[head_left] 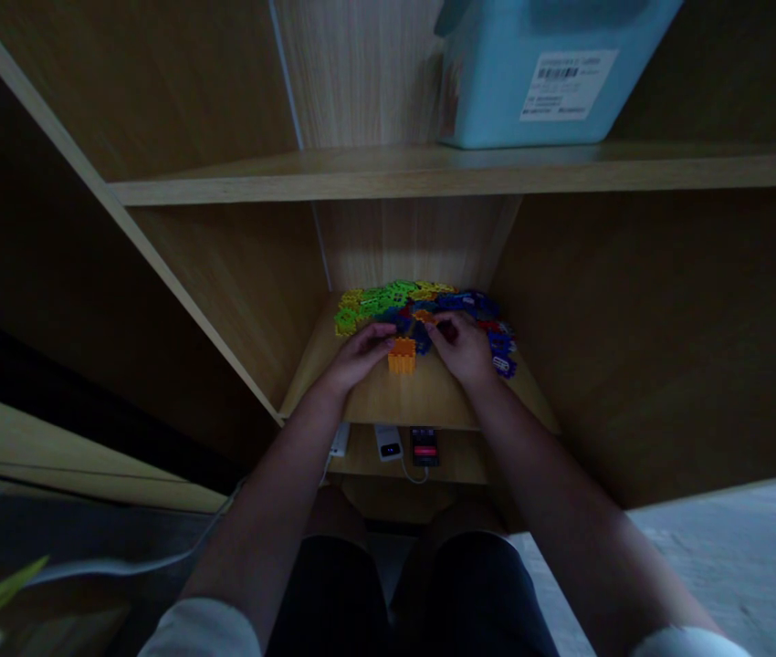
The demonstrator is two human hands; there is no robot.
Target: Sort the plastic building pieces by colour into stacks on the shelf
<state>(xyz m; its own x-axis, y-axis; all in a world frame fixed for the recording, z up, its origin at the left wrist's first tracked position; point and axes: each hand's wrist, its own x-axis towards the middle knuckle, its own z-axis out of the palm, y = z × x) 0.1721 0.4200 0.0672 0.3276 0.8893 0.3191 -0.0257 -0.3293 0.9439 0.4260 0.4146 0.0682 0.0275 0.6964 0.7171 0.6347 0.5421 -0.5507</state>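
Observation:
On the low wooden shelf, a neat orange stack of notched plastic pieces (402,357) stands near the front. The curved fingers and thumb of my left hand (361,354) are at its upper left edge, steadying it. Just behind and to the right, my right hand (462,347) pinches a loose orange notched piece (424,316) between thumb and fingers. Green and yellow interlocking pieces (388,297) lie spread at the back left. Dark blue pieces (501,345) with a few red ones heap up at the right, partly covered by my right hand.
A light blue plastic bin (531,82) with a label sits on the upper shelf (361,180). Cabinet walls close in on both sides. Below, a white device (388,442) with a small display and a dark phone (424,447) rest on a lower ledge, joined by a cable.

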